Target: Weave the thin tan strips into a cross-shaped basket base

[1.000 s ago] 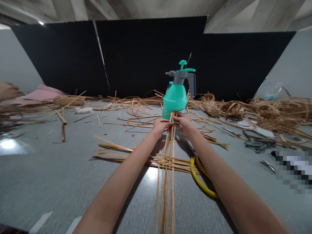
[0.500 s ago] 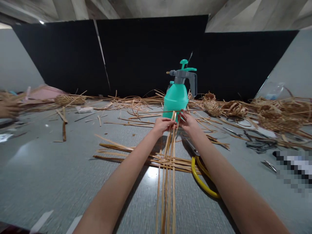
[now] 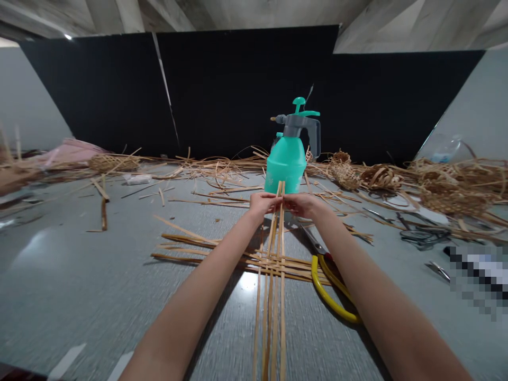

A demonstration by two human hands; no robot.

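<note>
Cool, fairly dim light fills the room, with one small lamp [image 3: 67, 36] burning white at the ceiling's upper left. The surface [image 3: 119, 301] throws back a hard glare spot beside the crossed strips [image 3: 272, 263] and a wider, milky sheen at left. Dark shadows edge both forearms [image 3: 190, 296], which the wide lens stretches toward the lower corners. The black panels [image 3: 250, 90] show little detail. Smearing blurs the far left edge; coarse pixelation masks a patch [image 3: 482, 272] at right; the spray bottle [image 3: 286, 159] looks reasonably crisp.
</note>
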